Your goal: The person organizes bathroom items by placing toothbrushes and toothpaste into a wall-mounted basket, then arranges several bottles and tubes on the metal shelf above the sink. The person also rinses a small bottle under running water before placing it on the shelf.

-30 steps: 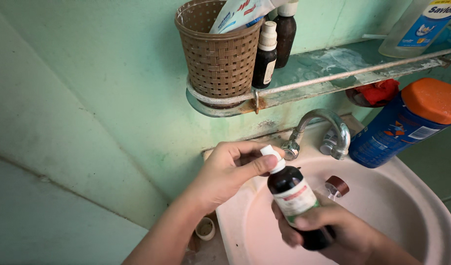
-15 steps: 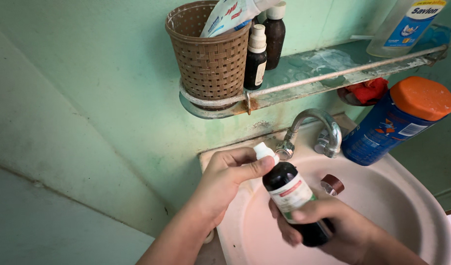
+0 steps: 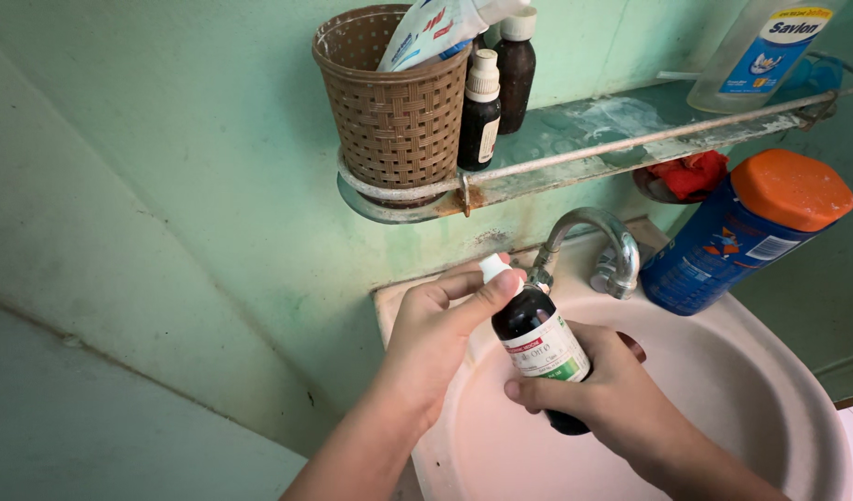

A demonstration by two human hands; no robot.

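Observation:
My right hand [image 3: 612, 399] grips a small dark brown bottle [image 3: 538, 343] with a white and green label, holding it upright and tilted over the sink [image 3: 798, 408]. My left hand [image 3: 436, 334] pinches the bottle's white cap [image 3: 493, 268] between thumb and fingers. The bottle sits just in front of the metal tap [image 3: 598, 246]. A small brown cap [image 3: 635, 345] in the basin shows only as a sliver behind my right hand.
Above the sink a glass shelf [image 3: 621, 125] carries a brown woven basket [image 3: 394, 97] with a tube, two dark bottles [image 3: 496, 83] and a clear bottle [image 3: 761, 51]. A blue container with an orange lid [image 3: 747, 232] leans on the sink rim. Green wall at left.
My right hand has shifted up around the bottle and now hides most of the brown cap in the basin. The bottle has risen slightly; my left hand stays on its white cap.

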